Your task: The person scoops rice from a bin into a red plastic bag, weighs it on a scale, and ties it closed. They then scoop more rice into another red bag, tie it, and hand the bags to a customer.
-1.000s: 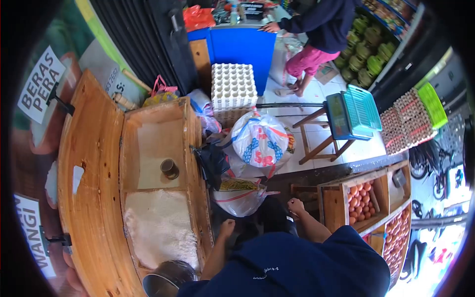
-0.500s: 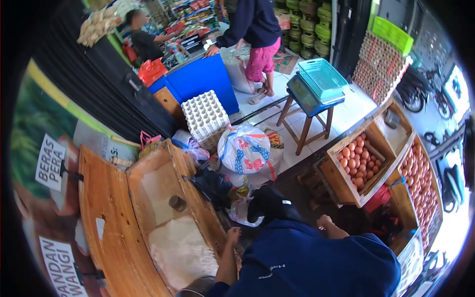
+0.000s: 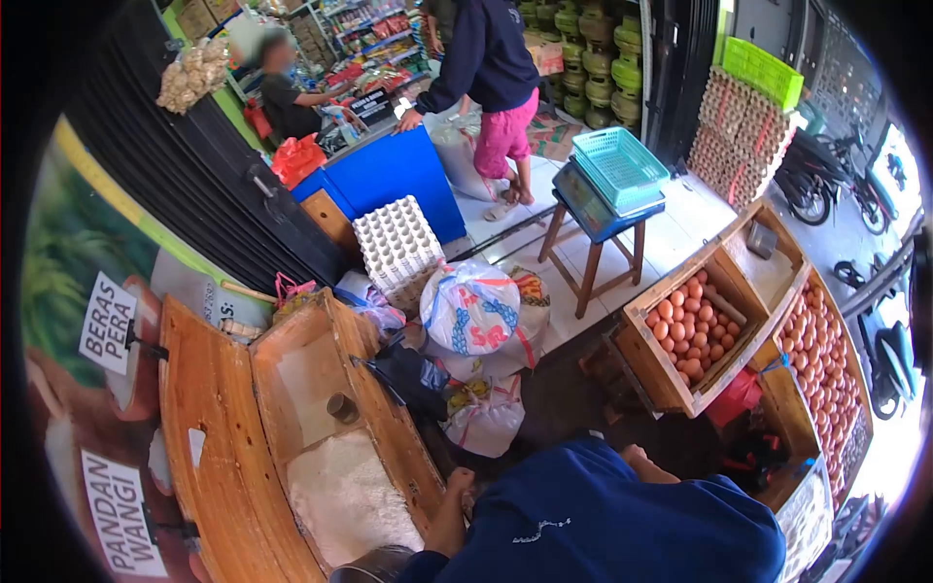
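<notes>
My left hand (image 3: 460,480) is curled closed beside the right edge of a wooden rice bin (image 3: 413,442); what it holds, if anything, is hidden. White rice (image 3: 350,491) and a metal cup (image 3: 342,407) lie inside the bin. My right hand (image 3: 636,455) shows only in part beyond my dark blue sweatshirt, its fingers hidden. Between and ahead of my hands sits a tied white plastic bag (image 3: 484,416), with a black bag (image 3: 408,376) to its left. Behind them a larger white bag with red and blue print (image 3: 471,309) stands by stacked egg trays (image 3: 397,233).
On the right are a wooden crate of brown eggs (image 3: 692,325) and a longer egg display (image 3: 821,360). A wooden stool (image 3: 591,255) bears a scale and turquoise basket (image 3: 622,167). A person in pink trousers (image 3: 505,131) stands by a blue counter (image 3: 394,185); another sits behind it.
My body has shifted, and the dark shape ahead of my torso has gone from view, uncovering the tied white bag. Both hands sit lower in view, the right one now more hidden.
</notes>
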Demonstrator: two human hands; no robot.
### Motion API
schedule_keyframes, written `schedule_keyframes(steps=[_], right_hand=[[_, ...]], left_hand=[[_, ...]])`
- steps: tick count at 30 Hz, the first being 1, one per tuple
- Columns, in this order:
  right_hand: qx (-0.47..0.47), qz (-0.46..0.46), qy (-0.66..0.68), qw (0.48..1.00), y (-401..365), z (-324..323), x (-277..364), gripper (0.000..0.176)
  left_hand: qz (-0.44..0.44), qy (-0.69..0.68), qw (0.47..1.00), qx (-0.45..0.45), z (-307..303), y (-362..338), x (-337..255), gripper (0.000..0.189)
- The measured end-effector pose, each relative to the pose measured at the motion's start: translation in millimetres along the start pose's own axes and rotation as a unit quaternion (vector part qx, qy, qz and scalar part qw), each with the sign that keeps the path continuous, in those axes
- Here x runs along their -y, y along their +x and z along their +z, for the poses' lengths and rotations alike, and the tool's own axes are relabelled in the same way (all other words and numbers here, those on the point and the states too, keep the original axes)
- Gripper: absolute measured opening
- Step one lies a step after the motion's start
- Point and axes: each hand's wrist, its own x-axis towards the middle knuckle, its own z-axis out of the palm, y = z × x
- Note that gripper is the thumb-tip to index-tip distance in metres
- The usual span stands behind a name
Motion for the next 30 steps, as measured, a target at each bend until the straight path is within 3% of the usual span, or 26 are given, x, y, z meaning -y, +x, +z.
schedule_keyframes(steps=[1,2,3,4,6,7,9,10,11,12,13,14,15,16,17,18,19,20,24,25,26,29,30], right_hand=[[-0.115,-0.047,-0.040,0.992,43,31,-23,0.028],[-0.114,-0.051,-0.038,0.991,39,19,-10,0.028],[0.007,-0.042,-0.026,0.999,41,-2,3,0.030],[0.121,-0.030,-0.014,0.992,45,-24,5,0.033],[0.094,-0.180,-0.094,0.975,101,-31,18,0.038],[0.108,-0.186,-0.061,0.975,91,-47,32,0.041],[0.111,-0.209,-0.008,0.972,58,-96,68,0.043],[0.103,-0.222,0.013,0.969,46,-106,67,0.042],[0.110,-0.216,0.018,0.970,43,-113,59,0.042],[0.084,-0.241,0.072,0.964,42,-114,52,0.041],[0.058,-0.262,0.133,0.954,39,-102,43,0.040],[0.063,-0.253,0.150,0.953,33,-90,31,0.040],[0.015,-0.230,0.192,0.954,33,-77,11,0.039],[-0.037,-0.204,0.231,0.951,34,-64,-12,0.038],[-0.042,-0.165,0.150,0.974,53,-39,-42,0.036],[-0.060,-0.143,0.168,0.974,52,-18,-62,0.036],[-0.046,-0.036,0.216,0.975,46,2,-90,0.035],[-0.029,0.076,0.274,0.958,35,14,-119,0.035],[-0.074,0.225,0.392,0.889,-52,49,-187,0.034],[-0.154,0.248,0.359,0.886,-58,73,-202,0.034],[-0.229,0.272,0.316,0.880,-68,96,-210,0.034],[-0.240,0.328,0.413,0.815,-134,125,-206,0.035],[-0.244,0.337,0.421,0.806,-150,137,-205,0.035]], left_hand=[[0.002,-0.005,1.000,-0.008,-4,-9,-14,0.029],[0.012,-0.054,0.988,-0.142,-9,-17,-25,0.029],[0.024,-0.103,0.958,-0.268,-8,-26,-38,0.030],[0.029,-0.107,0.958,-0.264,-5,-16,-30,0.030],[-0.051,-0.087,0.988,-0.114,-3,11,-6,0.032],[-0.050,-0.078,0.989,-0.113,6,14,-6,0.032],[-0.060,0.152,0.985,-0.054,27,14,-5,0.033],[0.093,0.359,0.929,0.001,32,-2,-15,0.034],[0.241,0.536,0.806,0.061,41,-22,-35,0.036],[0.209,0.380,0.901,0.021,59,-36,-50,0.036],[0.168,0.219,0.961,-0.022,75,-51,-63,0.037],[0.231,0.240,0.943,-0.016,93,-43,-72,0.035],[0.295,0.257,0.920,-0.007,109,-30,-74,0.034],[0.297,0.270,0.916,0.004,113,-42,-86,0.034],[0.314,0.261,0.912,0.024,119,-57,-110,0.031],[0.342,0.251,0.904,0.052,132,-66,-139,0.029],[0.335,0.228,0.907,0.114,138,-62,-149,0.028],[0.332,0.220,0.907,0.140,145,-53,-157,0.030],[0.385,0.320,0.848,0.174,144,-33,-182,0.033],[0.358,0.445,0.805,0.158,146,-20,-184,0.038],[0.350,0.474,0.785,0.191,145,0,-179,0.040],[0.339,0.540,0.735,0.229,133,40,-170,0.038],[0.251,0.483,0.785,0.295,135,86,-161,0.037]])
